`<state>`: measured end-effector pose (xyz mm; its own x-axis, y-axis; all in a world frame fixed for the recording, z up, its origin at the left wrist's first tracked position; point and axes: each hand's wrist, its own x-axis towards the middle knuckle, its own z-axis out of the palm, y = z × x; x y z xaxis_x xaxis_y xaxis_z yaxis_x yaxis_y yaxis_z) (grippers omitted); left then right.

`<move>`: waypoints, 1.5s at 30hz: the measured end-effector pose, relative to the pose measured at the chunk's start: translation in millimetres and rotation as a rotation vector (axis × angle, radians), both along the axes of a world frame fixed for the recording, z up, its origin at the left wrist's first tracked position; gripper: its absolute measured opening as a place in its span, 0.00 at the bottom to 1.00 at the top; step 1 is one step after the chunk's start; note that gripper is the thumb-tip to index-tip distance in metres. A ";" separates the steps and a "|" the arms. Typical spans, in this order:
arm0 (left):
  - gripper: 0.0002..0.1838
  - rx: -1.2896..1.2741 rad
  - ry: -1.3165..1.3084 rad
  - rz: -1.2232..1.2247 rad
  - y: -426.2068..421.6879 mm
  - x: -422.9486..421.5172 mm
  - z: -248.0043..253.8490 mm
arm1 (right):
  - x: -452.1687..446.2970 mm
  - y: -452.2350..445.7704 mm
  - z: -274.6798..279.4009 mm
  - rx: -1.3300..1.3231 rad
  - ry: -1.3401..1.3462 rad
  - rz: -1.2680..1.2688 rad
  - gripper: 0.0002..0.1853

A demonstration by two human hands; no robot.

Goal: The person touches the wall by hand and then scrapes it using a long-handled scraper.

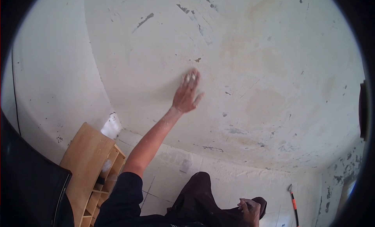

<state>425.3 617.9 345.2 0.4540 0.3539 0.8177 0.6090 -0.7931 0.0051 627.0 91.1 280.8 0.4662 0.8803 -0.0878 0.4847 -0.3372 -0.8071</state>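
My left hand (186, 93) is stretched up against the pale wall (250, 110), palm towards the surface, fingers out and thumb apart. White dust coats its fingertips and forearm. Just above the fingers, a small chip (197, 60) marks the wall. Low in the view, my right hand (250, 212) is by my knee in dark trousers (199, 195). Its fingers are curled in, and whatever they may hold is hidden.
A wooden shelf unit (88, 156) with compartments stands at the left, beside a black glossy object (31, 180). A long tool with an orange and black handle (293, 205) lies on the dusty tiled floor (156, 188) at the right.
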 end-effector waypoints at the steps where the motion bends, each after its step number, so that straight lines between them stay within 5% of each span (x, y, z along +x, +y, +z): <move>1: 0.46 -0.007 0.005 -0.012 2.1 -2.2 18.8 | 2.0 -2.1 -4.2 -0.048 0.004 0.027 0.15; 6: 0.47 0.129 -0.142 -0.052 8.2 14.2 44.5 | -1.7 -5.6 -21.5 0.067 0.035 -0.128 0.13; 14: 0.45 0.138 0.125 -0.051 16.7 3.7 16.7 | -10.8 7.7 6.3 -0.019 -0.035 -0.123 0.10; 17: 0.44 0.123 -0.184 0.025 13.0 11.7 17.6 | -8.9 16.0 18.0 0.011 -0.095 -0.116 0.10; 20: 0.44 0.143 -0.113 -0.005 1.7 17.4 -11.6 | -11.4 24.3 29.4 0.019 -0.129 -0.103 0.10; 23: 0.46 0.104 0.362 -0.198 -1.3 5.6 -73.8 | -15.6 25.1 31.5 0.027 -0.158 -0.083 0.10; 27: 0.47 0.208 0.383 -0.257 -2.4 -15.2 -101.4 | -19.5 13.7 31.6 -0.002 -0.138 -0.103 0.10; 29: 0.48 0.160 -0.149 -0.045 6.4 -17.3 -96.5 | -20.3 6.5 32.4 -0.040 -0.138 -0.121 0.10; 33: 0.51 -0.040 -0.591 0.011 2.0 15.6 -107.7 | -19.8 -1.0 37.7 -0.031 -0.160 -0.139 0.10; 35: 0.51 -0.068 -0.312 0.064 -11.8 46.5 -154.0 | -20.0 -3.5 39.4 -0.011 -0.172 -0.161 0.10; 37: 0.49 -0.486 0.407 0.089 -56.5 50.8 -192.9 | -20.4 -7.4 38.2 0.013 -0.181 -0.161 0.10; 39: 0.47 -0.403 0.905 -0.391 -73.2 33.8 -270.9 | -23.6 -10.1 40.6 0.024 -0.179 -0.169 0.10; 41: 0.43 -0.459 0.980 -0.603 -101.6 7.4 -338.1 | -27.4 -21.8 43.0 0.006 -0.168 -0.180 0.10; 45: 0.22 -1.259 0.685 -0.109 -150.3 -22.2 -411.5 | -15.6 -43.6 43.5 -0.010 -0.198 -0.188 0.10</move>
